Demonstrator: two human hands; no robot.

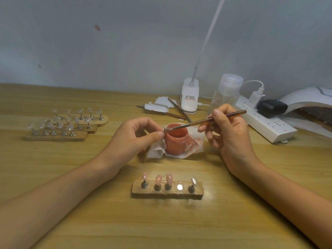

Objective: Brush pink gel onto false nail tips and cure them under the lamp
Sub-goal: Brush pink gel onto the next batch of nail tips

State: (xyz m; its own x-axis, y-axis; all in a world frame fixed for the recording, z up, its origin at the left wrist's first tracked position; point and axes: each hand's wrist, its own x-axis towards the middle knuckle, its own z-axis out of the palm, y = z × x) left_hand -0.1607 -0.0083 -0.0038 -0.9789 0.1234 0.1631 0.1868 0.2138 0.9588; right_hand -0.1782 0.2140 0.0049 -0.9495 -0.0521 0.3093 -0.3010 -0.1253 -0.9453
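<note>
1. Pinching a nail tip [166, 129] at the pink gel jar [176, 139] rim: left hand [133, 139].
2. Right hand [228, 133] grips brush [206, 120].
3. Stand [168, 192] at 6 o'clock; bare table [161, 227] beyond.

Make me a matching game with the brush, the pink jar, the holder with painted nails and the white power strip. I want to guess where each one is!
Things:
1. brush
2. pink jar
3. holder with painted nails
4. white power strip

Places:
A. on a stained white tissue
B. nearest the person, at the front of the table
C. in the right hand
D. far right, beside the nail lamp

Pairs: 1-C, 2-A, 3-B, 4-D
</note>
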